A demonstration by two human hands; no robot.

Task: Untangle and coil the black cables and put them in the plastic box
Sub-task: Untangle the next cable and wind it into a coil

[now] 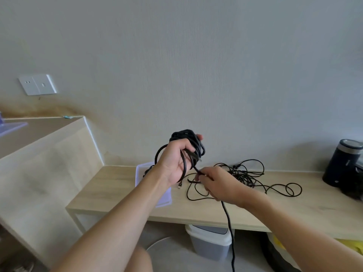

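Note:
My left hand (175,160) is raised above the desk and grips a coiled bundle of thick black cable (187,137) wound round its fingers. My right hand (218,183) pinches the same cable just below the bundle; the loose end (228,222) runs through it and hangs down past the desk's front edge. A tangle of thin black cables (245,175) lies on the desk behind my right hand. The clear plastic box (164,201) sits on the desk under my left forearm, mostly hidden by it.
The light wooden desk (117,191) stands against a grey wall. A dark cylindrical appliance (342,163) stands at the right end. A higher wooden cabinet (49,154) adjoins on the left. Under the desk is a white bin (209,242).

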